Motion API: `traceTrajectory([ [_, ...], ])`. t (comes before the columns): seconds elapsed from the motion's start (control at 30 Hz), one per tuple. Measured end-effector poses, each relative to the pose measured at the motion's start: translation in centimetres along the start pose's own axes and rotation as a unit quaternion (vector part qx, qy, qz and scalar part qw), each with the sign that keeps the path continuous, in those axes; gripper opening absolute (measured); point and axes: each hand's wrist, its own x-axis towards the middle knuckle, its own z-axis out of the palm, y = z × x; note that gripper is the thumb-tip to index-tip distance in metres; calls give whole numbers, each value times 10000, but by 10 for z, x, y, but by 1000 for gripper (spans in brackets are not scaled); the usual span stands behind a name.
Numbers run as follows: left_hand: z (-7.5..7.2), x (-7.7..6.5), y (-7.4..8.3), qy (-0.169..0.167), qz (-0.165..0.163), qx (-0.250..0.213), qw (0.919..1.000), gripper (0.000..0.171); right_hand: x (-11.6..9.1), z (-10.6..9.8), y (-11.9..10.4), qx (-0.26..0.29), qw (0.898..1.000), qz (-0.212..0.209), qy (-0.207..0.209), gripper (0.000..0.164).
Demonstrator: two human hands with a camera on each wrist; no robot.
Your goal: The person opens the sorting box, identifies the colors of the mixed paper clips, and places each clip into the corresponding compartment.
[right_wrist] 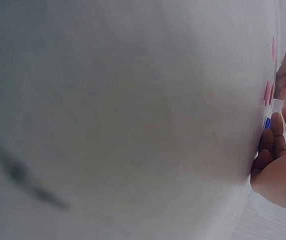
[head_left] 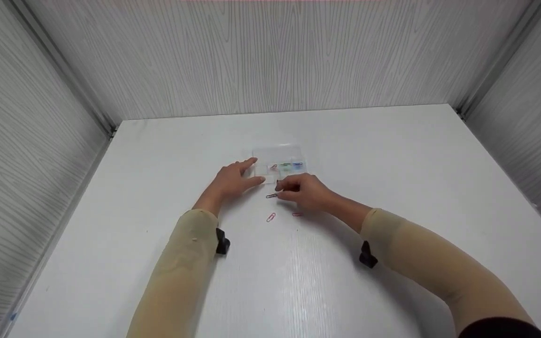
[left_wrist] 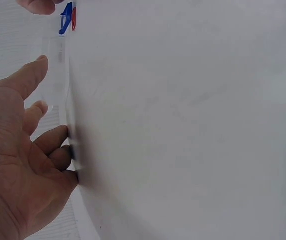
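Note:
A small clear plastic box (head_left: 264, 179) with compartments stands in front of both hands, its clear lid (head_left: 277, 152) raised at the back. My left hand (head_left: 234, 179) rests at the box's left side, fingers spread and thumb near the front edge. My right hand (head_left: 309, 191) is at the front right corner, thumb and forefinger pinching the right end of a dark blue paper clip (head_left: 271, 196). In the left wrist view this blue paper clip (left_wrist: 65, 19) is tilted, its free end pointing toward my left hand (left_wrist: 23, 150). Fingers partly hide its gripped end.
Inside the box's compartments lie an orange-red clip (head_left: 274, 166), green clips (head_left: 285, 165) and blue clips (head_left: 297, 164). Nearer me on the white table (head_left: 270, 277) lie a red paper clip (head_left: 271, 217) and another red clip (head_left: 297, 214). A wood-grain panel (head_left: 270, 56) rises behind.

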Motion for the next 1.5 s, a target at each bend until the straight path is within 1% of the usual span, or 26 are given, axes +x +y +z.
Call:
traceTrajectory([
  [0.27,-1,-1,0,-2,126,-27,9999,78,-2,1,-1,-64,10000,-66,-37,24],
  [0.67,-1,-3,1,-6,78,51,10000,78,0,6,1,-304,9993,-165,-154,29],
  [0.8,0,-2,-1,-30,59,60,10000,78,0,7,1,-410,9985,-288,-215,31],
  [0.93,0,0,-2,-23,134,86,9999,79,0,7,1,-539,9974,-428,-209,33],
  [1.07,-1,1,-2,-33,159,79,9998,79,1,6,1,-678,9960,-541,-235,32],
  [1.2,-1,1,-1,-63,79,65,9999,78,1,7,-1,-754,9948,-626,-269,31],
  [1.5,-1,0,0,-45,11,39,10000,79,1,8,1,-709,9955,-598,-216,24],
])
